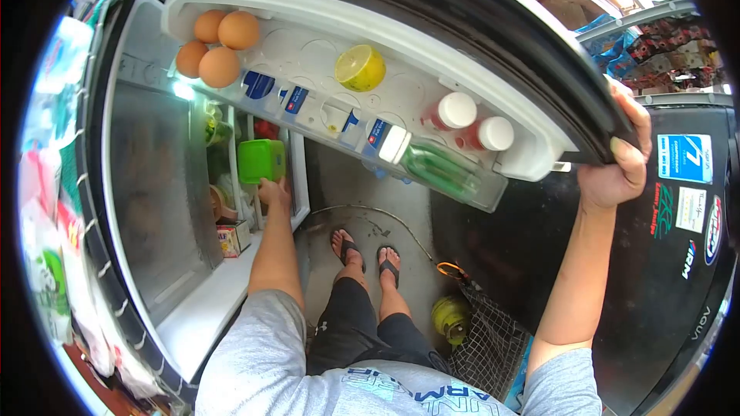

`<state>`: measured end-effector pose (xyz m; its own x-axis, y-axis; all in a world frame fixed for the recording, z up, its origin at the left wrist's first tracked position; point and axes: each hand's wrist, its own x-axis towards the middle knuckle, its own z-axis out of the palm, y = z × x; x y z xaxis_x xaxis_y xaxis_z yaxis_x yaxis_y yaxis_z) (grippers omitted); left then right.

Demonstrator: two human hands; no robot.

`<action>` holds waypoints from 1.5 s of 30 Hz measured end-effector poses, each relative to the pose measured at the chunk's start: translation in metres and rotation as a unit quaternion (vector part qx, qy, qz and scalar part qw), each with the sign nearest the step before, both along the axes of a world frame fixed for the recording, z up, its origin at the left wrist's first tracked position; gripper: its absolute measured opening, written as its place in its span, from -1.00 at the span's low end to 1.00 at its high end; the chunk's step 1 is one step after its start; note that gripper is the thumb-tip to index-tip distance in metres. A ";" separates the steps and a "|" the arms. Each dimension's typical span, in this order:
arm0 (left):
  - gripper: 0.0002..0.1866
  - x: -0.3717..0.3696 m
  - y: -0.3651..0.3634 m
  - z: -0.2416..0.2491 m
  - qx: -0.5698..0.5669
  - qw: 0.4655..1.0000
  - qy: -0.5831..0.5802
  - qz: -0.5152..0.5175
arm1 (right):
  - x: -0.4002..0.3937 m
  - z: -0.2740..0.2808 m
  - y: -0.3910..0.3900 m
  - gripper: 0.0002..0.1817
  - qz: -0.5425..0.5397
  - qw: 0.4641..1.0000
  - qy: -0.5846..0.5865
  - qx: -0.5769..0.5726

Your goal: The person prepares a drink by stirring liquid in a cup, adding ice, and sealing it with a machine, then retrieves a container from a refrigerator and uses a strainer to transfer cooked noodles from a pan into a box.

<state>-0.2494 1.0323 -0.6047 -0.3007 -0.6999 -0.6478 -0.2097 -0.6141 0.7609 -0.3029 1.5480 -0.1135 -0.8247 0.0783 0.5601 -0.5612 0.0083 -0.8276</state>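
Observation:
My left hand (275, 192) reaches into the open refrigerator at left, closed on the lower end of a bright green plastic container (260, 160). Part of those fingers is hidden behind the container. High on the right, my right hand (623, 156) is wrapped around the black edge of the refrigerator door (539, 38), which stands open. On the door's rack (301, 52) sit several brown eggs (220, 67), a cut lemon (360, 68), two white-capped jars (456, 110) and a green bottle (439, 167) lying on its side.
Inside the refrigerator are a small box (230, 239) and leafy greens (216, 125). A black appliance (678, 262) with stickers stands at right. On the floor are a green gas cylinder (450, 317) and a black net (489, 339), near my sandalled feet (389, 260).

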 end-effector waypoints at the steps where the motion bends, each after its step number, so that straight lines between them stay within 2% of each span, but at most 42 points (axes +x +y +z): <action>1: -0.51 0.017 0.003 -0.017 0.002 0.999 0.015 -0.043 | 0.002 0.002 -0.006 -0.36 -0.006 1.000 -0.010 -0.015; 2: -0.53 0.037 0.005 -0.029 0.002 0.996 0.031 -0.085 | 0.005 0.004 -0.010 -0.37 -0.029 0.999 -0.019 -0.010; 4: -0.59 0.077 0.043 0.005 -0.120 0.983 -0.002 -0.136 | 0.012 0.010 -0.018 -0.41 -0.026 0.999 -0.018 0.019; 6: -0.57 0.128 0.068 0.046 -0.009 0.989 0.009 -0.147 | 0.027 0.019 -0.031 -0.44 -0.039 0.998 -0.015 0.051; 7: -0.57 0.168 0.072 0.030 -0.135 0.940 -0.054 -0.308 | 0.037 0.019 -0.036 -0.45 -0.052 0.997 -0.031 0.050; 8: -0.59 0.195 0.083 0.058 -0.101 0.954 -0.069 -0.275 | 0.049 0.023 -0.047 -0.46 -0.044 0.997 -0.028 0.053; 9: -0.56 0.215 0.100 0.146 -0.114 0.921 -0.107 -0.357 | 0.062 0.025 -0.056 -0.47 -0.044 0.996 -0.025 0.068; 10: -0.59 0.249 0.108 0.146 0.009 0.974 -0.011 -0.225 | 0.076 0.026 -0.060 -0.51 -0.037 0.997 -0.041 0.059; 12: -0.61 0.305 0.114 0.215 -0.028 0.971 -0.065 -0.229 | 0.109 0.028 -0.081 -0.44 0.016 0.997 -0.044 0.057; 13: -0.62 0.326 0.109 0.262 -0.008 0.976 -0.045 -0.212 | 0.127 0.020 -0.090 -0.38 0.047 0.998 -0.052 0.011; 15: -0.63 0.368 0.092 0.329 0.001 0.987 -0.016 -0.159 | 0.162 0.001 -0.110 -0.34 0.132 0.967 -0.110 -0.187; 16: -0.66 0.396 0.072 0.350 -0.107 0.958 -0.048 -0.263 | 0.179 -0.012 -0.119 -0.36 0.134 0.935 -0.161 -0.285; 17: -0.69 0.423 0.057 0.371 -0.211 0.902 -0.089 -0.367 | 0.199 -0.004 -0.142 -0.53 0.128 0.890 -0.204 -0.387; 19: -0.69 0.471 0.025 0.410 -0.232 0.902 -0.085 -0.353 | 0.224 -0.099 -0.123 -0.66 0.131 0.875 -0.397 -0.244; 20: -0.70 0.490 0.013 0.434 -0.249 0.894 -0.077 -0.365 | 0.254 -0.077 -0.158 -0.68 0.036 0.821 -0.559 -0.115; 21: -0.70 0.507 0.004 0.458 -0.251 0.898 -0.077 -0.353 | 0.272 -0.126 -0.150 -0.64 0.171 0.744 -0.642 -0.074; 23: -0.69 0.536 -0.009 0.509 -0.277 0.886 -0.101 -0.359 | 0.322 -0.116 -0.206 -0.51 0.317 0.675 -0.665 0.034; 25: -0.68 0.561 -0.016 0.527 -0.277 0.891 -0.097 -0.347 | 0.367 -0.077 -0.269 -0.37 0.433 0.663 -0.607 0.062; 27: -0.68 0.589 -0.025 0.536 -0.277 0.895 -0.094 -0.336 | 0.402 -0.029 -0.336 -0.34 0.528 0.625 -0.574 -0.029; 28: -0.68 0.599 -0.029 0.539 -0.293 0.896 -0.070 -0.326 | 0.416 -0.021 -0.368 -0.34 0.532 0.624 -0.572 -0.026; 30: -0.68 0.621 -0.043 0.548 -0.309 0.898 -0.048 -0.311 | 0.445 -0.014 -0.423 -0.36 0.629 0.626 -0.460 -0.027; 31: -0.68 0.633 -0.059 0.557 -0.307 0.898 -0.073 -0.308 | 0.455 -0.010 -0.447 -0.36 0.631 0.624 -0.459 -0.027; 33: -0.63 0.661 -0.095 0.567 -0.279 0.910 -0.104 -0.288 | 0.472 -0.005 -0.490 -0.39 0.638 0.592 -0.488 0.066; 34: -0.63 0.673 -0.114 0.567 -0.285 0.907 -0.106 -0.293 | 0.488 -0.002 -0.510 -0.39 0.638 0.595 -0.485 0.058; 36: -0.45 0.694 -0.152 0.560 -0.474 0.848 -0.056 -0.231 | 0.519 0.005 -0.550 -0.42 0.624 0.623 -0.471 0.028; 37: -0.30 0.702 -0.169 0.578 -0.535 0.799 -0.074 -0.265 | 0.539 0.012 -0.568 -0.46 0.598 0.614 -0.515 -0.024; 38: -0.14 0.706 -0.184 0.602 -0.589 0.747 -0.090 -0.293 | 0.554 0.013 -0.583 -0.46 0.594 0.616 -0.517 -0.019; 39: -0.14 0.708 -0.198 0.615 -0.586 0.751 -0.088 -0.291 | 0.567 0.015 -0.599 -0.49 0.583 0.619 -0.524 -0.048; 40: -0.06 0.708 -0.214 0.628 -0.631 0.695 -0.110 -0.327 | 0.576 0.017 -0.617 -0.51 0.574 0.621 -0.528 -0.077; 41: 0.03 0.708 -0.230 0.638 -0.672 0.632 -0.134 -0.362 | 0.587 0.022 -0.633 -0.56 0.558 0.659 -0.501 -0.060; 42: 0.03 0.708 -0.244 0.644 -0.671 0.633 -0.135 -0.362 | 0.595 0.029 -0.647 -0.56 0.558 0.658 -0.502 -0.059; 44: 0.07 0.705 -0.268 0.650 -0.663 0.585 -0.138 -0.446 | 0.603 0.057 -0.671 -0.58 0.531 0.651 -0.534 -0.093; 45: -0.05 0.703 -0.281 0.643 -0.670 0.593 -0.125 -0.428 | 0.603 0.057 -0.682 -0.55 0.524 0.653 -0.542 -0.075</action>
